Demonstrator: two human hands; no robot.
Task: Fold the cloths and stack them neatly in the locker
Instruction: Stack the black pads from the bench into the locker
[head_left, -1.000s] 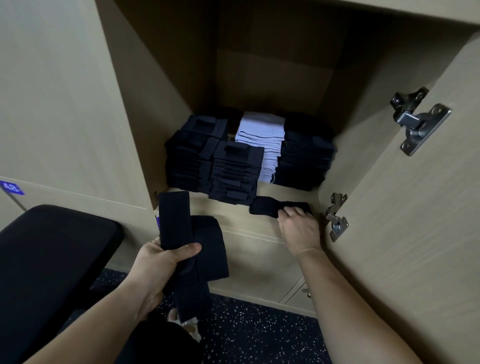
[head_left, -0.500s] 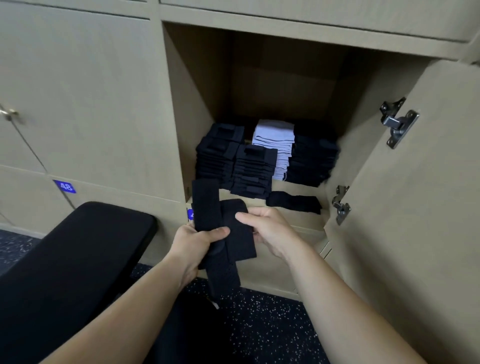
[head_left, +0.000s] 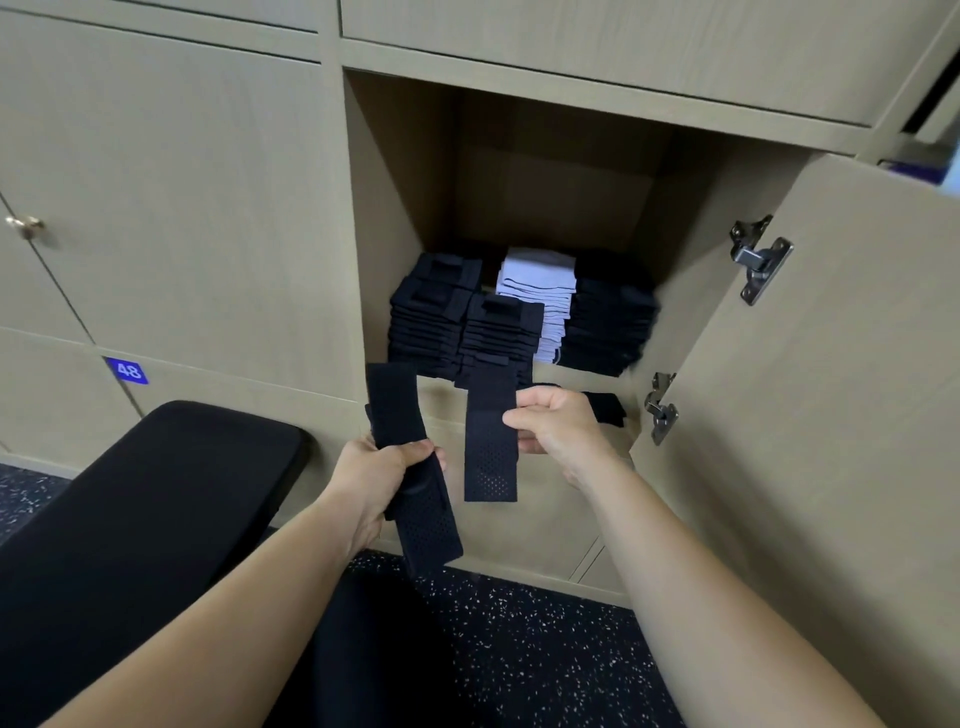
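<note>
My one camera sits on my head, looking forward and down at close range. My left hand (head_left: 384, 467) and right hand (head_left: 556, 421) sit mid-frame, the open locker (head_left: 519, 156) just beyond them, the floor (head_left: 519, 649) beneath.

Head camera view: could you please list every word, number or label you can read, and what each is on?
"48", white on a blue tag, on the locker front at lower left.
The purple patch at the far right edge is too small to read.
No print shows on the held black cloths or the stacks.
</note>
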